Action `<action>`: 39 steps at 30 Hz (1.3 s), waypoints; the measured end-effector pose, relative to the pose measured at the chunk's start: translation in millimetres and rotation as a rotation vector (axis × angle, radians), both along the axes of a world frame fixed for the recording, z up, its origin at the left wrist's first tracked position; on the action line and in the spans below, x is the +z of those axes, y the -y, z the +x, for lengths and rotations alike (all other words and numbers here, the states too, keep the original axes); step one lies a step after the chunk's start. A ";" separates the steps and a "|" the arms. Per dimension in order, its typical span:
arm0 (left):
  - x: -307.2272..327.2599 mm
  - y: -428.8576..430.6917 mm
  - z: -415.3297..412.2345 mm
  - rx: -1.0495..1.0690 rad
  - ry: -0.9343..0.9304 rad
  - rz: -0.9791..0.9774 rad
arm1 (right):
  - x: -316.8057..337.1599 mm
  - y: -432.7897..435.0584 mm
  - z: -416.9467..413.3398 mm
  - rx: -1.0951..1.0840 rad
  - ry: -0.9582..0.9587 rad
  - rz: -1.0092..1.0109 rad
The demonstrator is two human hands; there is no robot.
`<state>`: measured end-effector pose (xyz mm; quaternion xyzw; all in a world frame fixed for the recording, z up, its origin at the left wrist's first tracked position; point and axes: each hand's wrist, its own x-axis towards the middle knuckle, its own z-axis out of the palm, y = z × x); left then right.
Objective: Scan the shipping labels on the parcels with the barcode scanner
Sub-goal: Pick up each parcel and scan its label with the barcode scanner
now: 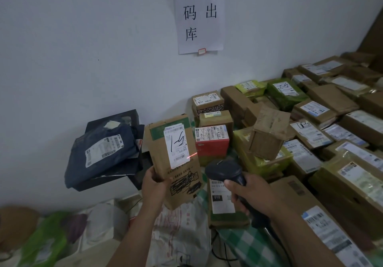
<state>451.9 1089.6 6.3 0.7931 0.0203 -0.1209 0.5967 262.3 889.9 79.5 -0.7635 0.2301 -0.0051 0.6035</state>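
My left hand [154, 186] grips the lower edge of a flat brown cardboard parcel [183, 175], held upright and tilted. Its white shipping label [176, 144] carries a handwritten "1-5" and faces me. My right hand [246, 192] grips the handle of a black barcode scanner [224, 171], whose head points at the parcel from the right. A thin red scan line [191, 155] falls across the label's right edge, just above its lower barcode.
Dark blue mailer bags [101, 152] lie stacked to the left against the white wall. Several labelled cardboard and green parcels [310, 125] crowd the table to the right. A red box [212, 142] stands behind the held parcel. Bags lie low at the left.
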 end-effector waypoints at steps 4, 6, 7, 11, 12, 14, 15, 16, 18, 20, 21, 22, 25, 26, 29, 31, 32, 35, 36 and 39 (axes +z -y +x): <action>-0.7 -2.9 2.0 -0.016 -0.011 0.003 | 1.4 -2.8 1.1 -0.004 0.010 -0.004; -1.5 -4.0 2.1 -0.027 -0.018 -0.005 | 1.1 -4.3 2.3 -0.007 0.021 0.015; -1.5 -4.5 2.0 -0.033 -0.019 -0.008 | 1.0 -4.8 2.8 -0.004 0.025 0.020; -0.1 -5.2 2.9 -0.051 -0.026 -0.007 | 0.9 -5.7 3.2 0.009 0.044 -0.010; 0.0 -5.2 3.3 -0.053 -0.028 -0.008 | 1.7 -5.9 3.1 0.008 0.045 -0.017; 0.3 -4.7 4.1 -0.054 -0.028 -0.024 | 4.4 -6.5 2.5 0.000 0.039 -0.027; 0.8 -4.2 4.2 -0.052 -0.026 -0.043 | 6.1 -6.6 1.9 -0.013 0.037 -0.031; 1.9 -3.0 4.2 -0.046 -0.026 -0.070 | 7.6 -6.1 1.1 -0.034 0.035 -0.038; 4.4 0.6 5.3 -0.034 -0.037 -0.132 | 10.3 -2.9 -1.8 -0.095 0.027 -0.048; 8.5 7.1 6.1 -0.045 -0.052 -0.186 | 12.1 2.0 -6.0 -0.179 0.016 -0.040; 11.4 12.1 6.3 -0.059 -0.055 -0.215 | 12.7 4.9 -8.1 -0.222 0.018 -0.035; 15.1 19.4 6.9 -0.069 -0.054 -0.243 | 13.4 8.3 -9.7 -0.264 0.027 -0.036; 31.1 50.8 12.8 -0.079 -0.028 -0.272 | 16.0 19.8 -12.7 -0.357 0.040 -0.068; 37.0 63.4 17.3 -0.093 -0.033 -0.276 | 17.1 23.5 -13.4 -0.378 0.042 -0.070; 50.6 103.3 36.0 -0.161 -0.106 -0.254 | 21.2 32.6 -13.0 -0.429 0.061 -0.081; 53.9 128.9 51.8 -0.204 -0.137 -0.190 | 26.0 36.7 -10.6 -0.445 0.054 -0.102; 54.4 140.3 59.5 -0.221 -0.143 -0.157 | 28.6 39.0 -8.6 -0.445 0.046 -0.112; 53.2 166.8 79.8 -0.288 -0.130 -0.070 | 35.1 47.8 -2.2 -0.448 0.016 -0.116; 51.6 173.2 86.4 -0.314 -0.121 -0.046 | 35.7 50.8 -0.2 -0.455 0.012 -0.110; 47.2 185.3 100.9 -0.347 -0.115 -0.008 | 35.8 56.0 3.6 -0.466 -0.016 -0.121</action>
